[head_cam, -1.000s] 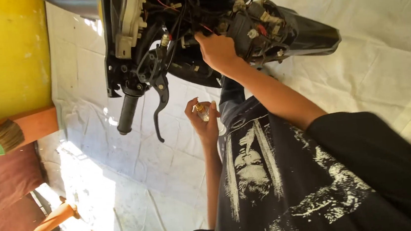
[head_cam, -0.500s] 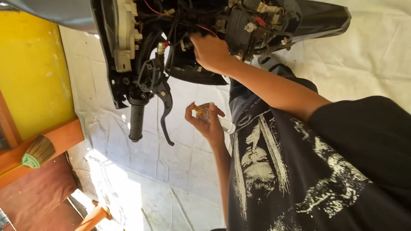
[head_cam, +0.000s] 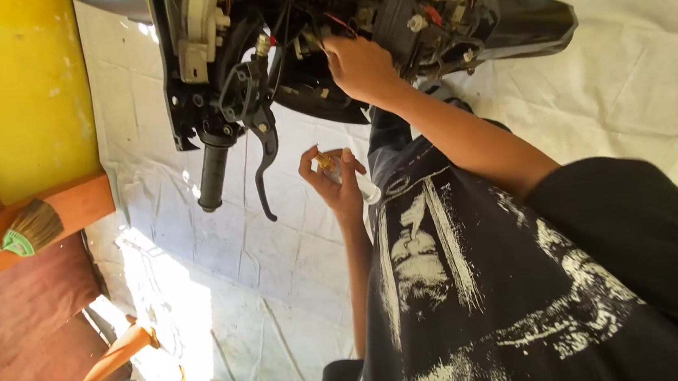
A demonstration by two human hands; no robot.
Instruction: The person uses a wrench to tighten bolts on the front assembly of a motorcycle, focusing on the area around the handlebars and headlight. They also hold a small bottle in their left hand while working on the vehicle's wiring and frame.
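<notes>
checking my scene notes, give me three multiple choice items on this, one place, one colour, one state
1. Where is the right hand?
A. On the broom
B. In the scooter's wiring
C. On the floor

2. What colour is the wall?
A. Yellow
B. Blue
C. Grey

3. What state is the left hand in?
A. Flat and empty
B. Gripping the brake lever
C. Closed around a small clear item

Answers:
1 B: the right hand reaches among the wiring of the scooter.
2 A: the wall is plainly yellow.
3 C: the left hand curls its fingers round the clear item, apart from the brake lever.
</notes>
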